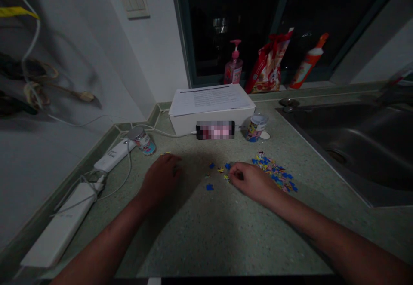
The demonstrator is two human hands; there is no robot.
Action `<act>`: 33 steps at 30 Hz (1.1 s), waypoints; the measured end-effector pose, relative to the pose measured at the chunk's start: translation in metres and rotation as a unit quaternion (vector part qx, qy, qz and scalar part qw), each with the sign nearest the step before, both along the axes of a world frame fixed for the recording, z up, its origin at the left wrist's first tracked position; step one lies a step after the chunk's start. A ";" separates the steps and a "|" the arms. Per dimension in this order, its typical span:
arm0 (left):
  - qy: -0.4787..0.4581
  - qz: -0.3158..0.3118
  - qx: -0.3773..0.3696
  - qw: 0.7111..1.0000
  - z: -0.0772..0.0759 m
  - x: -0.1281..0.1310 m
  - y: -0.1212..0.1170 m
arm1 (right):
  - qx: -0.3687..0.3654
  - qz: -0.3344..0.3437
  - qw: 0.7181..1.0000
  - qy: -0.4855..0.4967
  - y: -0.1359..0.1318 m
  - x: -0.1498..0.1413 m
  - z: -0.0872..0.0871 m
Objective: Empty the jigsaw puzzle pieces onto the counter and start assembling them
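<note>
Left hand point(160, 178) and right hand point(251, 181) flank puzzle pieces point(274, 171), lidded cans point(142, 141) point(257, 127) behind.

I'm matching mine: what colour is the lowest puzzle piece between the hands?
That puzzle piece is blue; the head view shows it.

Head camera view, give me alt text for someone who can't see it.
A person's left hand and right hand rest on a speckled green countertop, the right fingertips among scattered blue and yellow jigsaw puzzle pieces. Behind them sits a white box topped with papers, between one small can and another; a steel sink lies to the right.
</note>
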State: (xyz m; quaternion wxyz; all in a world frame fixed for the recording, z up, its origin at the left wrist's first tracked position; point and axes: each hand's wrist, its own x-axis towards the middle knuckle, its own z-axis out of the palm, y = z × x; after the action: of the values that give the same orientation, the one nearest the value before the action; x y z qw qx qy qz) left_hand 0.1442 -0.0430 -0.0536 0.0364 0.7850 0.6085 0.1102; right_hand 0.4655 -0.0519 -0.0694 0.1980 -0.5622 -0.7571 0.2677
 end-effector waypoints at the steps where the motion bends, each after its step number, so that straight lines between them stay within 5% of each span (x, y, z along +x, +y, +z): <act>1: 0.030 0.020 0.013 0.999 0.001 -0.006 0.003 | 0.004 0.002 1.000 0.003 0.000 0.000 0.001; 11: 0.076 0.073 -0.032 0.994 -0.001 -0.023 0.011 | 0.033 0.016 0.999 0.012 0.000 0.002 0.002; 26: -0.057 -0.127 -0.008 0.990 -0.024 0.002 0.015 | 0.014 0.016 1.000 0.011 -0.001 0.001 0.004; 33: -0.048 -0.070 0.022 0.996 -0.018 -0.007 0.022 | 0.027 0.022 0.999 0.017 -0.001 0.002 0.005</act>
State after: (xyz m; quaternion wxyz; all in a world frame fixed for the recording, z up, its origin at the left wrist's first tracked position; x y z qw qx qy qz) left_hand 0.1368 -0.0215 -0.0713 0.0553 0.8199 0.5474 0.1581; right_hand 0.4679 -0.0524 -0.0645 0.2201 -0.5350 -0.7729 0.2609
